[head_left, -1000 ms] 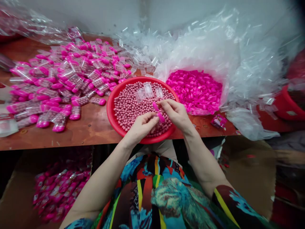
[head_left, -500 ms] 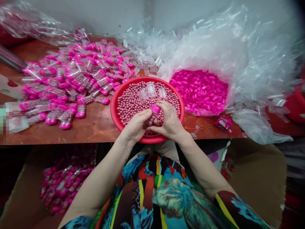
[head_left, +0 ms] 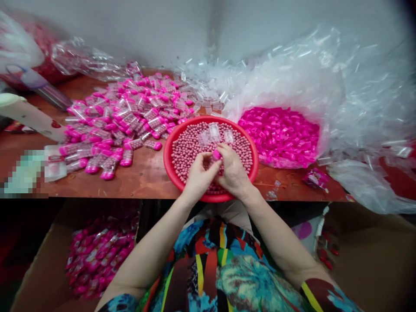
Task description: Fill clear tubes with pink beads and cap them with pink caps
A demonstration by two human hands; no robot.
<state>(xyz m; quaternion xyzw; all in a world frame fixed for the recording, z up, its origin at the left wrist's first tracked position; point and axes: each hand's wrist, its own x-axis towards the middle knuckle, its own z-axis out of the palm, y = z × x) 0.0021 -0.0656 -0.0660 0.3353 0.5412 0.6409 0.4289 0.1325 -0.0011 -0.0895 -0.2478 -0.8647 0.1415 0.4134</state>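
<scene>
Over the front of a red basin (head_left: 169, 167) full of small pink balls (head_left: 185, 149), my two hands meet. My right hand (head_left: 234, 171) is closed round a small container whose bright pink cap (head_left: 216, 154) shows between the fingers; its body is mostly hidden. The thumb of my left hand (head_left: 202, 175) presses at the same container, its fingers curled. Clear empty containers (head_left: 214, 131) lie on the balls at the back of the basin.
Filled pink-capped containers (head_left: 130, 112) are heaped left of the basin. A clear bag (head_left: 325, 143) of pink caps (head_left: 279, 136) lies to the right, with clear plastic pieces behind. Below the table edge (head_left: 113, 190), a box holds pink packets (head_left: 100, 255).
The view has shifted, so the table stands further right and slightly lower. My left hand's fingers have curled more, and the container is now more hidden, with its cap showing smaller.
</scene>
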